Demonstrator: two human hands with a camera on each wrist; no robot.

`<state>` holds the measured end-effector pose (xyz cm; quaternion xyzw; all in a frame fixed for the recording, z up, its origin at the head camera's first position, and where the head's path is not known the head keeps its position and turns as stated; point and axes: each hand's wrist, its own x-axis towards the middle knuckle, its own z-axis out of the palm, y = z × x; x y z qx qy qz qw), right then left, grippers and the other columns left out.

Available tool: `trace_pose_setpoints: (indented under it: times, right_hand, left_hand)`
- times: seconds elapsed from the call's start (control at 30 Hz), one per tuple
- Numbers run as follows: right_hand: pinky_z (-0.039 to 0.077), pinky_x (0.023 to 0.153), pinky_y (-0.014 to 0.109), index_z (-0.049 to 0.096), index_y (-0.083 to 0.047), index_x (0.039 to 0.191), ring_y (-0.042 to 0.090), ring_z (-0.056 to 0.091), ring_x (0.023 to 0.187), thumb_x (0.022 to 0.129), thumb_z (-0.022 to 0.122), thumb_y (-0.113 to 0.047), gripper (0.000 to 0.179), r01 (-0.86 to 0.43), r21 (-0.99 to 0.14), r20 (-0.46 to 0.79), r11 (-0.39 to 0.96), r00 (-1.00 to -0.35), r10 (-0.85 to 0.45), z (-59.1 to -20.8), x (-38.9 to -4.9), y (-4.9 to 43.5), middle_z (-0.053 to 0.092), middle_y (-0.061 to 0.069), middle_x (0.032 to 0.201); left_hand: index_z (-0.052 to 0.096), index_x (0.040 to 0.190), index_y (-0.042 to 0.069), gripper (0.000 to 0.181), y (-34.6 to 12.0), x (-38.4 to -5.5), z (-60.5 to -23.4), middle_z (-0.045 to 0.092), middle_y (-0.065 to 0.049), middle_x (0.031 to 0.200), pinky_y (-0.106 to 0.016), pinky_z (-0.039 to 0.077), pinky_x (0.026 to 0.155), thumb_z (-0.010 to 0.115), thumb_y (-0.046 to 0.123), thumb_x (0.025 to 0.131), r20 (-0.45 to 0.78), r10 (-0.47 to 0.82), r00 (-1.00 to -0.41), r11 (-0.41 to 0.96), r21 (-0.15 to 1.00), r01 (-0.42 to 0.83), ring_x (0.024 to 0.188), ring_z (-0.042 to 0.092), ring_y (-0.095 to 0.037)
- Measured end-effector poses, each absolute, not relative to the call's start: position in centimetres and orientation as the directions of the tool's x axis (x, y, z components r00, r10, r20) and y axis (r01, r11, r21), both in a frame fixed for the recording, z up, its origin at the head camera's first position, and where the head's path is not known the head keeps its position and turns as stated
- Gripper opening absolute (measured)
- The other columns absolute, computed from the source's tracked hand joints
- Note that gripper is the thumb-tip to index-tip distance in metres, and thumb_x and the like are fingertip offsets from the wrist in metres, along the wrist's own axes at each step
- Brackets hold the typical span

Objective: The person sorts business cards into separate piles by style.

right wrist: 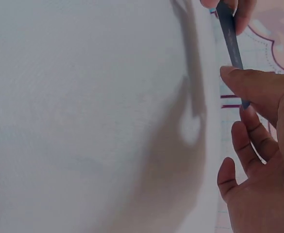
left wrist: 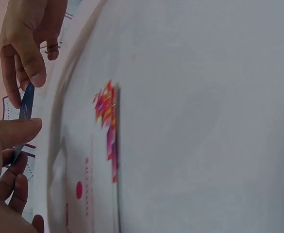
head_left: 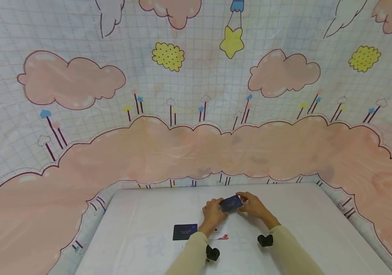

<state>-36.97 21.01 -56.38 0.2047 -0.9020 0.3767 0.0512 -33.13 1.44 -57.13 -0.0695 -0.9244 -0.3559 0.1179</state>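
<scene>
A dark blue card (head_left: 231, 204) with small pale print is held up above the white table by both hands, one at each end. My left hand (head_left: 214, 212) pinches its left end between thumb and fingers, while my right hand (head_left: 253, 205) pinches the right end. From the left wrist view the card (left wrist: 26, 104) appears nearly edge-on; the right wrist view likewise catches the card (right wrist: 231, 43) as a thin strip. Under the left forearm lies a white card (head_left: 221, 236) with a red dot and a pink-orange pattern, partly hidden by that arm.
Left of the left forearm, a second dark blue card (head_left: 185, 232) lies flat on the white table (head_left: 141, 214). A cloth (head_left: 196, 152) printed with clouds and stars hangs behind the table and along its sides. Each sleeve carries a black heart-shaped piece (head_left: 265, 240) near the wrist.
</scene>
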Motion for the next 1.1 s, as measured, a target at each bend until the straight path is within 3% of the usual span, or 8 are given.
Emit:
trace_pose_setpoints:
  times: [0.3, 0.5, 0.63, 0.9, 1.1]
  right_hand:
    - [0.048, 0.083, 0.042, 0.061, 0.0, 0.127, 0.024, 0.057, 0.096, 0.072, 0.08, 0.002, 0.058, -0.407, -0.68, 0.258, 0.61, -0.912, -0.32, -55.1, -36.4, 21.1, 0.063, 0.009, 0.1]
    - [0.044, 0.072, 0.026, 0.06, 0.001, 0.127, 0.024, 0.055, 0.096, 0.074, 0.079, 0.002, 0.056, -0.394, -0.692, 0.247, 0.605, -0.917, -0.314, -54.5, -35.8, 21.0, 0.063, 0.009, 0.101]
    - [0.041, 0.071, 0.023, 0.06, 0.0, 0.127, 0.025, 0.055, 0.096, 0.075, 0.08, 0.0, 0.056, -0.396, -0.696, 0.25, 0.599, -0.916, -0.314, -54.2, -35.4, 20.9, 0.063, 0.008, 0.101]
    - [0.045, 0.076, 0.028, 0.06, -0.003, 0.125, 0.023, 0.056, 0.097, 0.074, 0.083, -0.005, 0.056, -0.41, -0.701, 0.264, 0.583, -0.909, -0.322, -53.2, -34.3, 20.3, 0.064, 0.007, 0.102]
    - [0.046, 0.078, 0.028, 0.061, -0.004, 0.123, 0.026, 0.057, 0.098, 0.073, 0.085, -0.009, 0.055, -0.416, -0.711, 0.271, 0.567, -0.906, -0.325, -52.6, -33.6, 19.8, 0.063, 0.006, 0.1]
  left_hand:
    - [0.062, 0.13, 0.005, 0.059, -0.2, -33.0, -56.0, 0.066, -0.013, 0.123, -0.047, 0.044, 0.098, 0.082, 0.014, 0.077, 0.248, 0.127, -0.96, 0.635, 0.723, 0.271, 0.11, 0.053, -0.029]
    - [0.058, 0.133, 0.007, 0.059, -1.3, -32.9, -55.7, 0.062, -0.014, 0.125, -0.046, 0.046, 0.101, 0.081, 0.012, 0.079, 0.219, 0.157, -0.963, 0.581, 0.768, 0.27, 0.114, 0.054, -0.028]
    - [0.057, 0.134, 0.005, 0.058, -2.0, -32.7, -55.2, 0.062, -0.014, 0.122, -0.047, 0.048, 0.098, 0.08, 0.01, 0.08, 0.234, 0.197, -0.952, 0.557, 0.772, 0.305, 0.112, 0.056, -0.028]
    - [0.057, 0.133, 0.002, 0.058, -3.6, -32.2, -54.3, 0.064, -0.011, 0.115, -0.035, 0.052, 0.085, 0.079, 0.008, 0.08, 0.28, 0.276, -0.92, 0.527, 0.756, 0.388, 0.101, 0.059, -0.026]
    - [0.057, 0.133, 0.002, 0.059, -4.7, -31.8, -53.7, 0.064, -0.012, 0.116, -0.033, 0.051, 0.084, 0.08, 0.011, 0.079, 0.316, 0.292, -0.903, 0.544, 0.722, 0.428, 0.104, 0.059, -0.03]
